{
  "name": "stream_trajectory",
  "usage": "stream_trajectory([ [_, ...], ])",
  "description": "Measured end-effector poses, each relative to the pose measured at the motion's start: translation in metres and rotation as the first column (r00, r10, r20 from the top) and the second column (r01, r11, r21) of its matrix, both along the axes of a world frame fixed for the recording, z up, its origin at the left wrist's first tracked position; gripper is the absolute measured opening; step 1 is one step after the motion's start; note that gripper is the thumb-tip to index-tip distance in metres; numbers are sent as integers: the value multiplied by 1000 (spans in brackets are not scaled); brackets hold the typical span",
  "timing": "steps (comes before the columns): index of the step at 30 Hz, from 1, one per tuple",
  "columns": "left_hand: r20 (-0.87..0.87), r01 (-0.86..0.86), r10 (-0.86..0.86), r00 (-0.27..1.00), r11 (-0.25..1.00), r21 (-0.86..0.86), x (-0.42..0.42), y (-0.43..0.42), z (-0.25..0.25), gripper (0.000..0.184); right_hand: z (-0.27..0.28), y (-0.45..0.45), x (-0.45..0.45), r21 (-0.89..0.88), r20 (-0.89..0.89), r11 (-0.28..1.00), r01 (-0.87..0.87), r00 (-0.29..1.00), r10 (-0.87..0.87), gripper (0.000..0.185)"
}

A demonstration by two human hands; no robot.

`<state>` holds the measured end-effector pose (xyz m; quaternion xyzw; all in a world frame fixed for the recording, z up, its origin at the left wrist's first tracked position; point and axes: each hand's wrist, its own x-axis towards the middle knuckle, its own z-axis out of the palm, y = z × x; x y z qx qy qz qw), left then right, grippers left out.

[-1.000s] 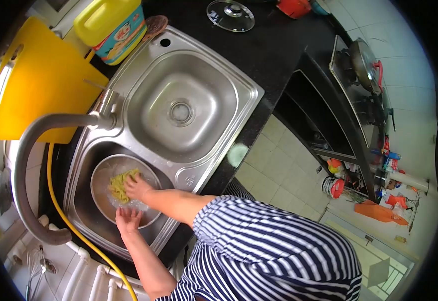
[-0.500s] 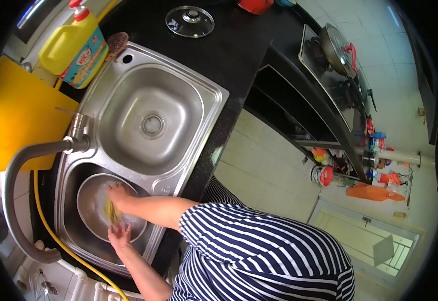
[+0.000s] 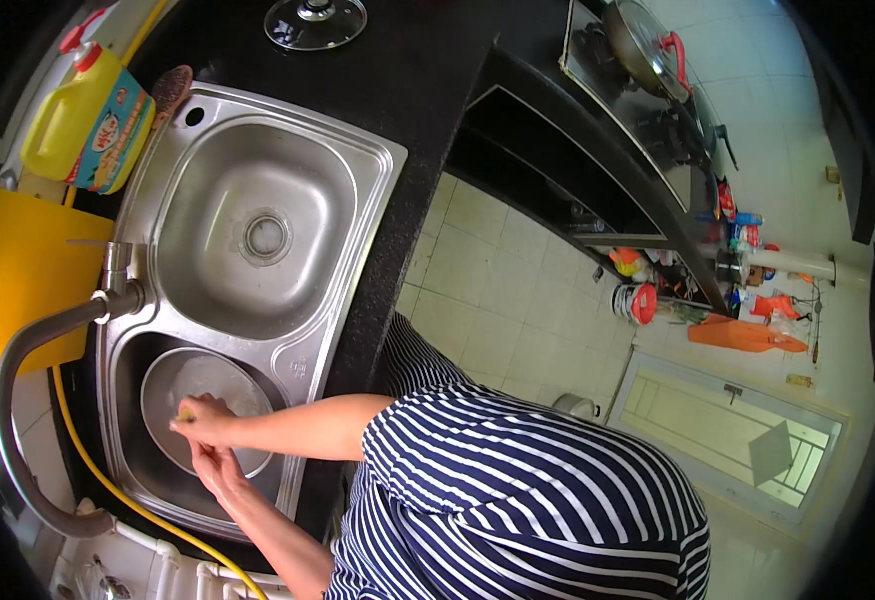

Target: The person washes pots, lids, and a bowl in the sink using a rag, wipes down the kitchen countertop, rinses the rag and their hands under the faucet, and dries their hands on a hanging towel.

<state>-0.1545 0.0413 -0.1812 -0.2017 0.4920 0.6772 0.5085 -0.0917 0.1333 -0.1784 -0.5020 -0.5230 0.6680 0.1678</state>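
A round metal bowl (image 3: 240,388) sits in the smaller sink basin. Over its near-left part, my right hand (image 3: 207,420) is closed around a soft yellowish thing (image 3: 186,413), only a small bit of which shows; its kind cannot be made out. My left hand (image 3: 215,468) is just below the right one, over the bowl's rim, with wet-looking skin. Its fingers are extended and partly hidden by the right hand. The bowl's inside looks wet and greyish.
A larger steel basin (image 3: 307,200) adjoins, with a curved faucet (image 3: 19,400) beside it. A yellow detergent jug (image 3: 92,120), a yellow board (image 3: 27,285) and a yellow hose (image 3: 107,480) line the back. A glass lid (image 3: 315,22) lies on the black counter; a lidded pan (image 3: 642,50) is on the stove.
My right hand has lifted from the bowl's middle towards my left hand, gathering the yellowish thing into its grasp. The hands are now close together. The whole view has shifted slightly.
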Motion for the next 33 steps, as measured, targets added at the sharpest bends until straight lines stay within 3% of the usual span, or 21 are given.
stream_trajectory([
  [1,-32,-106,106,994,994,10,-3,2,-2,44,-3,13,1,-375,-197,924,-71,980,-5,33],
  [2,-19,-125,127,992,989,81,-3,-1,-3,45,-5,19,1,-582,-273,811,-53,953,-134,33],
  [3,-23,-119,121,992,990,76,-4,-3,-4,45,-5,23,0,-586,-275,809,-50,951,-141,33],
  [7,-40,-182,181,983,983,-8,27,19,39,47,11,30,-9,-361,-208,932,32,972,-114,26],
  [8,-35,-177,177,984,984,6,28,20,40,47,6,20,-19,43,-252,999,12,968,-1,28],
  [9,-43,-170,171,984,985,35,25,21,38,46,1,10,-27,442,-244,897,0,962,120,31],
  [11,-75,-145,154,985,983,108,16,24,32,45,34,-5,-6,464,-244,886,-15,959,144,33],
  [13,-104,-137,152,983,981,141,10,21,28,44,42,-20,3,590,-80,784,-191,953,292,28],
  [15,-135,-130,155,979,976,176,2,20,25,43,41,-16,10,610,-62,740,-285,913,404,27],
  [18,-186,-117,159,970,969,215,2,18,18,42,47,-28,3,547,88,746,-379,912,400,33],
  [21,-238,-57,147,960,936,348,-4,10,-1,41,47,-58,-22,56,-344,998,-34,938,51,46],
  [22,-260,18,120,958,879,476,-12,3,-14,40,44,-61,-27,-145,-426,988,55,897,-113,51],
  [23,-292,101,99,951,793,600,-19,-5,-27,40,39,-55,-30,-145,-422,988,57,899,-114,51],
  [24,-345,169,110,932,711,682,-27,-12,-40,40,30,-46,-31,-322,-462,946,-15,875,-143,54],
  [25,-641,175,92,762,923,342,-27,-14,-37,30,21,-32,-31,-484,-495,870,-97,850,-181,57],
  [26,-847,46,-52,529,998,-32,-21,-8,-22,23,12,-19,-31,-623,-520,760,-186,824,-225,60],
  [27,-848,44,-53,528,998,-35,-9,-6,-6,23,5,-9,-31,-732,-536,621,-279,799,-273,64],
  [28,-958,38,-212,191,977,-208,25,18,39,25,4,-2,-32,-805,-544,461,-374,776,-320,67],
  [29,-919,-28,-358,-163,933,-358,43,34,61,27,14,5,-27,-800,-549,465,-378,776,-312,67],
  [30,-852,10,-429,-301,892,-453,31,22,56,30,38,14,-15,-850,-407,459,-258,875,-263,77],
  [33,-710,-32,-581,-398,782,-622,15,4,57,31,38,4,-11,-851,-417,422,-311,890,-185,89],
])
